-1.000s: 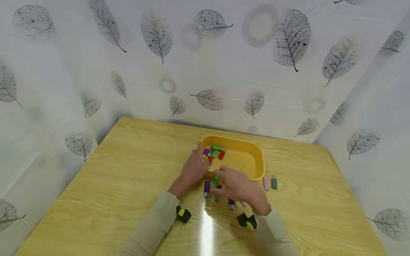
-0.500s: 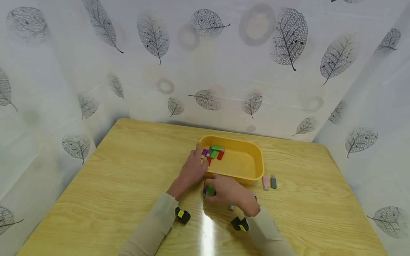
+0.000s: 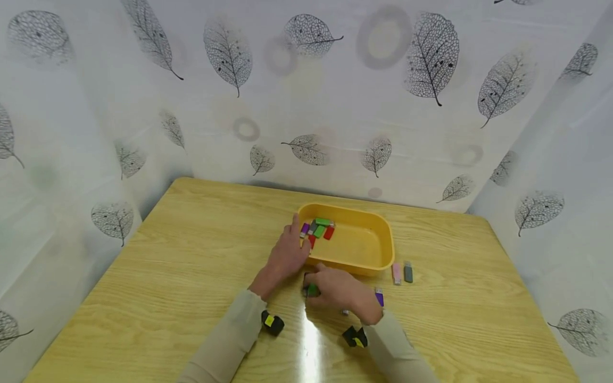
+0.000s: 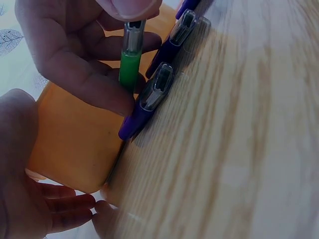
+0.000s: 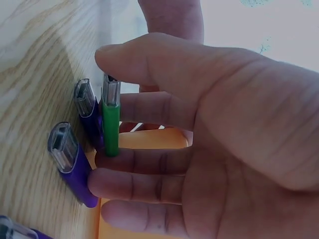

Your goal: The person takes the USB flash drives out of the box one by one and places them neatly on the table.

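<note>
My right hand (image 3: 341, 290) pinches a green USB flash drive (image 5: 111, 124) with a clear capped end, thumb at that end and fingertips along the body. In the right wrist view, it stands beside a purple flash drive (image 5: 91, 117) on the table, and a second purple flash drive (image 5: 75, 174) lies by the other fingertips. My left hand (image 3: 287, 252) grips the left front corner of the yellow tray (image 3: 389, 244), thumb over the front rim. Inside the tray's left end lie several drives, among them a green one (image 3: 323, 221) and a red one (image 3: 329, 233).
On the wooden table (image 3: 206, 239), a pink drive (image 3: 396, 274) and a grey drive (image 3: 408, 272) lie right of the tray. Another purple drive (image 3: 379, 297) shows beside my right wrist. A leaf-patterned curtain (image 3: 306, 96) encloses the back and sides.
My right hand has moved a little left and toward me with the green flash drive, down among the purple drives. My left hand stays on the tray.
</note>
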The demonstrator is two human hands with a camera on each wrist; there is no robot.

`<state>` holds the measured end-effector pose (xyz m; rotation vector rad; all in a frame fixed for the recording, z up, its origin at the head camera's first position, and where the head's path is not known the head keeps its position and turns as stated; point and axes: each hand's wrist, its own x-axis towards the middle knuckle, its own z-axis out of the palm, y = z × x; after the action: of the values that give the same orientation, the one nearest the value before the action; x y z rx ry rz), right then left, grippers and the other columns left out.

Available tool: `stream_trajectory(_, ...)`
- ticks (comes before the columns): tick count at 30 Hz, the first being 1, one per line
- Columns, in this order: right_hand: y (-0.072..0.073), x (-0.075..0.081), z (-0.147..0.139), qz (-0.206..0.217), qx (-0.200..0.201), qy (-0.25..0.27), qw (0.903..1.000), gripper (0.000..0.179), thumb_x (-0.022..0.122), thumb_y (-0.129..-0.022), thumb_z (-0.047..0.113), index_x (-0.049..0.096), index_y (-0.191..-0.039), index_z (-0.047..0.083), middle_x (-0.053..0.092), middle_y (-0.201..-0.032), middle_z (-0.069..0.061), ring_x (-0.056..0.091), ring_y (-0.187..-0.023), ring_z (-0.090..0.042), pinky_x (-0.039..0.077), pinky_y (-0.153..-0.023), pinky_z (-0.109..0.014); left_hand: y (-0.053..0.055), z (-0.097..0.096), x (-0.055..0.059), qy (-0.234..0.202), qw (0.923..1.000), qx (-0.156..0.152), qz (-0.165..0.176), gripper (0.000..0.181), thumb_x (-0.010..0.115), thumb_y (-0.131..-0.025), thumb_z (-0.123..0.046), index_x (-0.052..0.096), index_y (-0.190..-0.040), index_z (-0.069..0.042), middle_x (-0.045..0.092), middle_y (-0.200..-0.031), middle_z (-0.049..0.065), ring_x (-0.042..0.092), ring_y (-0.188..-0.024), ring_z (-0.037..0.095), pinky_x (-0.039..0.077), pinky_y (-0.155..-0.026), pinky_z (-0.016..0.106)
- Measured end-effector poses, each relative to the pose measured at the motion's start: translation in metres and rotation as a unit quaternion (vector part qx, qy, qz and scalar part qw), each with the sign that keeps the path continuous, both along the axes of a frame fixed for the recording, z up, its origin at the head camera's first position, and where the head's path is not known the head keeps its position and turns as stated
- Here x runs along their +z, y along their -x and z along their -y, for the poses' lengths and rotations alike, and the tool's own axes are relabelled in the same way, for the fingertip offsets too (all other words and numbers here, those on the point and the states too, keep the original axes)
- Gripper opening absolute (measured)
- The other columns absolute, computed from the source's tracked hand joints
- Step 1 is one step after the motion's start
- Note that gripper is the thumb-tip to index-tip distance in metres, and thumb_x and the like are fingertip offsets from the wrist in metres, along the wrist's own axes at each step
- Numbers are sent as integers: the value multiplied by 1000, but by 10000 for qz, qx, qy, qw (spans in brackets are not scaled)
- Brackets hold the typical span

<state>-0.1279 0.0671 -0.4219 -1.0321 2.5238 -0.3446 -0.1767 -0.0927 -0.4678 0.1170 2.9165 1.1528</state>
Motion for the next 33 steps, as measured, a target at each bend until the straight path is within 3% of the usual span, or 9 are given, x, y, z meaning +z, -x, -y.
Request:
stream_trajectory(8, -1, -1, 0, -62, -47, -57, 10000, 27, 73, -88, 29, 69, -112, 20, 57, -106, 1, 50, -78, -7, 46, -68, -22, 0, 0, 1, -25, 10000, 18, 89, 78, 49, -99, -29, 5, -160, -10, 41, -143, 25, 55, -110, 33, 49, -98, 52)
stream_trajectory(21, -17, 5, 15, 20, 27, -473, 9989, 38, 83, -77, 31, 68, -112, 25, 55, -107, 6, 51, -82, -6, 49, -77, -23, 2, -3, 1, 92, 9999, 15, -48, 76, 49, -100, -26, 7, -159, -6, 42, -142, 28, 56, -114, 37, 48, -99, 53)
stream_trajectory(33, -26, 0, 24, -175, 316, -582, 9977, 38, 82, -78, 24, 69, -114, 30, 56, -109, 6, 53, -90, -8, 51, -79, -28, 0, -2, 0, 93, 9999, 7, -63, 76, 48, -100, -28, 4, -160, -8, 41, -143, 27, 56, -113, 35, 48, -99, 52)
